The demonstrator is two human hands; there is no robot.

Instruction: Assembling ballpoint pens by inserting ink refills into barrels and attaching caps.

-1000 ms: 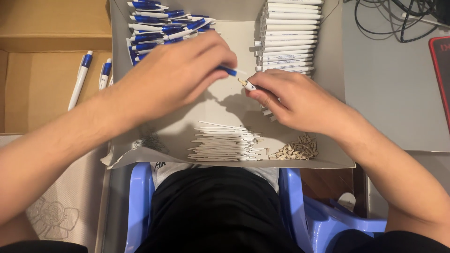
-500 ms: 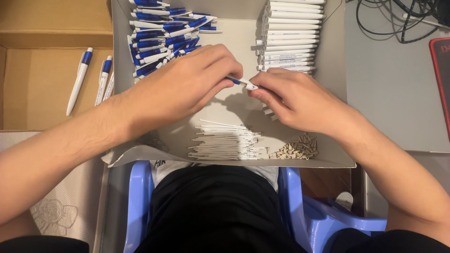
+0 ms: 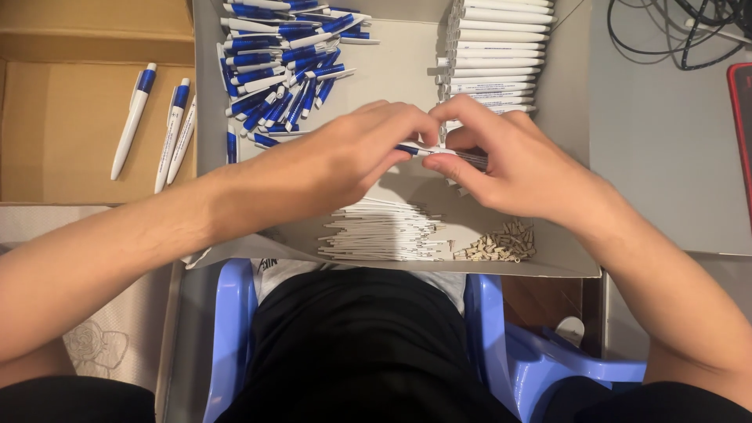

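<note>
Both hands (image 3: pixel 439 157) pinch one blue-and-white pen (image 3: pixel 423 150).

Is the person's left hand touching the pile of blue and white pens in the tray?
Apart. In the head view, the left hand sits below the blue and white pen pile, with bare grey tray floor showing between them. Its fingertips pinch one single pen instead.

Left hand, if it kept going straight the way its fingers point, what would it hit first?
The left hand points rightward along the pen pinched in its grip, so it would likely meet the right hand first; the fingertips already nearly touch there, though depth is unclear.
</note>
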